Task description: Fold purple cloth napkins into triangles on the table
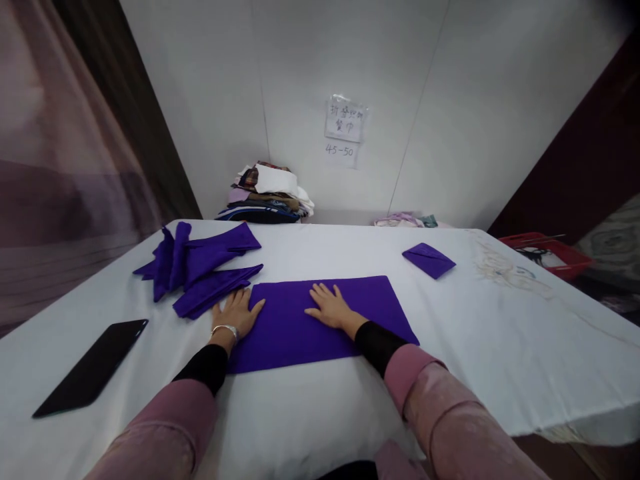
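A purple cloth napkin [300,333] lies folded into a flat rectangle on the white-covered table in front of me. My left hand [237,313], with a silver bracelet at its wrist, rests at the napkin's left edge, fingers apart, partly on the white cover. My right hand [330,305] lies flat on the napkin near its middle, fingers spread. Just beyond my left hand is a loose heap of purple napkins [205,260]. Farther right sits a small purple napkin [429,259] folded into a compact four-sided packet.
A dark flat tablet-like slab [93,367] lies at the left. Folded clothes [270,193] are stacked behind the table's far edge. A red basket [565,263] stands beyond the right edge. Paper signs [345,123] hang on the wall. The table's white cover [490,347] has embroidery at right.
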Demonstrator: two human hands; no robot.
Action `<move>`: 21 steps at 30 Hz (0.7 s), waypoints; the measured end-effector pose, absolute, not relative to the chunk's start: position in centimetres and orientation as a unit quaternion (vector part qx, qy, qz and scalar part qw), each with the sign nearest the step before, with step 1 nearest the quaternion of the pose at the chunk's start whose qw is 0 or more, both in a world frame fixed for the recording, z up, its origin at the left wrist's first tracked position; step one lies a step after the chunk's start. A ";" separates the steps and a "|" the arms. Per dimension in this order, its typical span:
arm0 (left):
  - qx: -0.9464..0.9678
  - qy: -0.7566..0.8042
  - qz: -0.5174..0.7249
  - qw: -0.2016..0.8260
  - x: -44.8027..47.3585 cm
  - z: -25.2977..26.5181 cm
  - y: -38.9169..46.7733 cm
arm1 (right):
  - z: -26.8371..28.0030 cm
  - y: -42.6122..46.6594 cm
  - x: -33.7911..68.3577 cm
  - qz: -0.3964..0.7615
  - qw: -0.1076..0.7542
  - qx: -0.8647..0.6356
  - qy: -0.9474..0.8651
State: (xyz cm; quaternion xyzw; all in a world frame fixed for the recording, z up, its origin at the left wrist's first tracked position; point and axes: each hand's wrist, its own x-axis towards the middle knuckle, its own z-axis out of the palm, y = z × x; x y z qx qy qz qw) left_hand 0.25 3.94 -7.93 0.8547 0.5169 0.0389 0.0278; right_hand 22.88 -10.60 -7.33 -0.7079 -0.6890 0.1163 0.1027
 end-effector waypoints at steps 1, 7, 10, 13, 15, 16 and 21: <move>0.855 0.517 0.040 0.027 0.3 -8.0 4.0 | -7.5 -11.3 24.8 0.111 0.096 -0.731 -0.666; 0.855 0.516 0.039 0.028 0.3 -8.0 4.1 | -6.5 -18.6 38.5 0.098 0.053 -0.919 -0.377; 0.855 0.517 0.038 0.029 0.4 -7.9 4.0 | -5.9 -20.0 39.5 0.093 0.054 -0.937 -0.333; 0.853 0.520 0.034 0.026 0.5 -7.9 3.9 | -5.9 -19.2 34.4 0.075 0.069 -0.901 -0.422; 0.853 0.521 0.032 0.025 0.3 -7.9 4.1 | -6.2 -18.3 28.8 0.075 0.098 -0.830 -0.544; 0.854 0.519 0.032 0.025 0.3 -7.9 4.2 | -6.5 -18.0 25.9 0.083 0.112 -0.787 -0.601; 0.845 0.530 0.044 0.050 0.7 -7.3 4.0 | -7.2 -17.8 16.8 0.100 0.144 -0.689 -0.703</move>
